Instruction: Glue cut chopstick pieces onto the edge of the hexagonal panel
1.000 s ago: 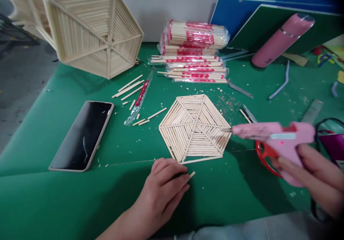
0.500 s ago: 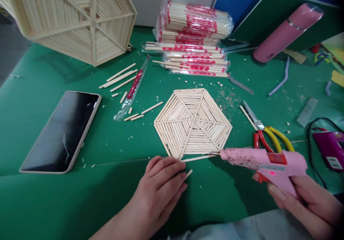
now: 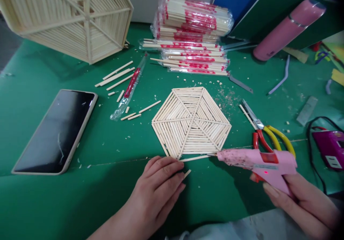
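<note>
A flat hexagon of glued wooden sticks (image 3: 191, 121) lies on the green table (image 3: 113, 193). A loose stick (image 3: 194, 158) lies along its near edge. My left hand (image 3: 158, 191) rests just below the hexagon, fingers pressed together on a short wooden stick (image 3: 187, 173) whose end pokes out. My right hand (image 3: 298, 198) grips a pink glue gun (image 3: 258, 164); its nozzle touches the right end of the loose stick.
A black phone (image 3: 55, 130) lies at left. A large hexagonal stick basket (image 3: 72, 17) stands back left, bundles of wrapped chopsticks (image 3: 192, 35) behind. Cut sticks (image 3: 118, 75), pliers (image 3: 264, 130), a pink bottle (image 3: 288, 28) and a purple device (image 3: 329, 148) lie around.
My right hand brought the glue gun down and left, from the hexagon's right corner to the loose stick at its near edge. The left hand stayed put.
</note>
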The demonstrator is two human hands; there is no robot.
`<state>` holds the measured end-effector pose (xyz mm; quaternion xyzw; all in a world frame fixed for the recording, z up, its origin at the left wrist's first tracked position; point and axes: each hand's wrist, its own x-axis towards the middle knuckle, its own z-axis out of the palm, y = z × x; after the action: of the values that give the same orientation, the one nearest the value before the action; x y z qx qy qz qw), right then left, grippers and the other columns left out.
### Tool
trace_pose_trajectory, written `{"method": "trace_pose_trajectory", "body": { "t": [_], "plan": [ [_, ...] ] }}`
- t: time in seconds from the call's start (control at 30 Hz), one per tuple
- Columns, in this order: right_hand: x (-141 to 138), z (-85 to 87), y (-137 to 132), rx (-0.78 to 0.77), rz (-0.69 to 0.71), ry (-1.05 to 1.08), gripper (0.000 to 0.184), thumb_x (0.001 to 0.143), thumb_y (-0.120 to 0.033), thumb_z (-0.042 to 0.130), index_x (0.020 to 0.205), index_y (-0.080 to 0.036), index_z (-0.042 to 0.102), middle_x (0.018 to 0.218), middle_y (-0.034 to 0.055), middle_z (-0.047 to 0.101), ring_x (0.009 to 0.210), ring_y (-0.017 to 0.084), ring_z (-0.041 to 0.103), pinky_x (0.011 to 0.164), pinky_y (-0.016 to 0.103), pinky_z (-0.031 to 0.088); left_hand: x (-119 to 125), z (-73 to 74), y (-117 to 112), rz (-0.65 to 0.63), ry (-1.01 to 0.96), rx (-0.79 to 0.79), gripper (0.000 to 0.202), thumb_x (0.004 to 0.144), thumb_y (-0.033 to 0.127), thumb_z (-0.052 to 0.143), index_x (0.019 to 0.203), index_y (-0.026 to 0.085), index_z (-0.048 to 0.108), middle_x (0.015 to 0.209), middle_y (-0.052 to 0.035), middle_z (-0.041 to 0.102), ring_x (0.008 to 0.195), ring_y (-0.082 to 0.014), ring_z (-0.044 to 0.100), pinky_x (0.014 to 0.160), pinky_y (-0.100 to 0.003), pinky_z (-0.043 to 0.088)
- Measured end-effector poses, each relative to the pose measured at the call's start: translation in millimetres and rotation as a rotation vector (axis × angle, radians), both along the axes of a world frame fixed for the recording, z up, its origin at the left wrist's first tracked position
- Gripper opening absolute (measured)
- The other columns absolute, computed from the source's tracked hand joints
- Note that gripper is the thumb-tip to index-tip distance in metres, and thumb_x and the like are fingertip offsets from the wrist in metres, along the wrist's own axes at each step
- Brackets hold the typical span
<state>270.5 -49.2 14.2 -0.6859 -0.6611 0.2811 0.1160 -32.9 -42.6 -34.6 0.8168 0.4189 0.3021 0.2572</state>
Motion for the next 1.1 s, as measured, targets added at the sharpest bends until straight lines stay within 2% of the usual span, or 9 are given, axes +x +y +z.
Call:
{"method": "trace_pose_trajectory", "body": {
  "t": [0.1, 0.2, 0.3, 0.4, 0.53, 0.73, 0.83, 0.93, 1.1],
  "plan": [
    [5, -7.0, 1, -0.146, 0.115, 0.055, 0.03, 0.079, -0.037, 0.053, 0.107, -0.026, 0.056, 0.083, 0.0015, 0.064, 0.067, 0.016, 0.06, 0.062, 0.022, 0.052, 0, 0.0, 1, -0.013, -0.018, 0.006, 0.029, 0.078, 0.006, 0.054, 0.106, 0.014, 0.056, 0.11, -0.0082, 0.06, 0.108, -0.0202, 0.049, 0.096, -0.041, 0.037],
    [11, -14.6, 3, -0.157, 0.166, 0.111, 0.033, 0.078, -0.038, 0.054, 0.109, -0.027, 0.054, 0.075, -0.0002, 0.062, 0.06, 0.014, 0.059, 0.051, 0.018, 0.05, 0, -0.1, 1, -0.01, -0.019, 0.014, 0.029, 0.078, 0.006, 0.054, 0.106, 0.014, 0.056, 0.109, -0.0081, 0.061, 0.107, -0.0201, 0.05, 0.095, -0.041, 0.038],
    [12, -14.8, 5, -0.129, 0.098, 0.113, 0.025, 0.079, -0.039, 0.052, 0.1, -0.028, 0.058, 0.064, -0.0026, 0.056, 0.053, 0.011, 0.054, 0.045, 0.016, 0.046, 0, -0.2, 1, -0.001, -0.007, 0.01, 0.028, 0.078, 0.007, 0.054, 0.105, 0.015, 0.056, 0.109, -0.0075, 0.061, 0.107, -0.0203, 0.051, 0.095, -0.041, 0.039],
    [10, -8.2, 6, -0.078, 0.03, 0.116, 0.021, 0.078, -0.041, 0.052, 0.093, -0.026, 0.059, 0.059, -0.0034, 0.052, 0.05, 0.011, 0.049, 0.042, 0.016, 0.044, -1, 0.2, 1, 0.005, -0.008, 0.001, 0.028, 0.079, 0.008, 0.053, 0.105, 0.016, 0.057, 0.108, -0.0074, 0.062, 0.105, -0.0204, 0.052, 0.094, -0.041, 0.04],
    [10, -4.0, 5, -0.094, 0.035, 0.087, 0.018, 0.081, -0.039, 0.05, 0.091, -0.024, 0.056, 0.061, -0.003, 0.05, 0.052, 0.012, 0.048, 0.045, 0.018, 0.044, -1, 1.9, 2, 0.002, -0.009, -0.018, 0.028, 0.079, 0.007, 0.053, 0.106, 0.017, 0.056, 0.108, -0.0079, 0.062, 0.105, -0.0206, 0.052, 0.093, -0.041, 0.041],
    [8, -14.8, 10, -0.13, 0.241, 0.072, 0.021, 0.08, -0.035, 0.051, 0.097, -0.023, 0.055, 0.062, -0.0023, 0.053, 0.05, 0.011, 0.051, 0.041, 0.017, 0.044, 1, 3.1, 1, 0.002, -0.027, -0.025, 0.029, 0.078, 0.006, 0.053, 0.106, 0.017, 0.056, 0.108, -0.0074, 0.061, 0.106, -0.0202, 0.051, 0.094, -0.041, 0.039],
    [1, -15.3, 13, -0.173, 0.301, 0.075, 0.02, 0.082, -0.034, 0.048, 0.098, -0.022, 0.053, 0.062, -0.0016, 0.053, 0.05, 0.012, 0.051, 0.042, 0.018, 0.045, 1, 3.0, 2, 0.0, -0.027, -0.02, 0.029, 0.078, 0.006, 0.053, 0.105, 0.017, 0.056, 0.107, -0.0074, 0.062, 0.104, -0.0202, 0.052, 0.094, -0.041, 0.04],
    [0, -11.3, 14, -0.162, 0.287, 0.061, 0.024, 0.082, -0.036, 0.048, 0.101, -0.023, 0.053, 0.063, -0.0013, 0.054, 0.05, 0.012, 0.052, 0.042, 0.018, 0.045, 0, 2.1, 2, 0.003, -0.016, -0.004, 0.029, 0.079, 0.006, 0.053, 0.105, 0.017, 0.056, 0.107, -0.0073, 0.062, 0.105, -0.0203, 0.052, 0.094, -0.041, 0.04],
    [7, -2.6, 7, -0.098, 0.181, -0.007, 0.022, 0.083, -0.037, 0.047, 0.1, -0.024, 0.053, 0.063, -0.0019, 0.051, 0.051, 0.012, 0.05, 0.045, 0.019, 0.044, -1, 1.0, 2, 0.007, -0.008, -0.006, 0.028, 0.078, 0.007, 0.054, 0.105, 0.017, 0.056, 0.108, -0.007, 0.061, 0.106, -0.0198, 0.052, 0.095, -0.04, 0.039]
  ]
}}
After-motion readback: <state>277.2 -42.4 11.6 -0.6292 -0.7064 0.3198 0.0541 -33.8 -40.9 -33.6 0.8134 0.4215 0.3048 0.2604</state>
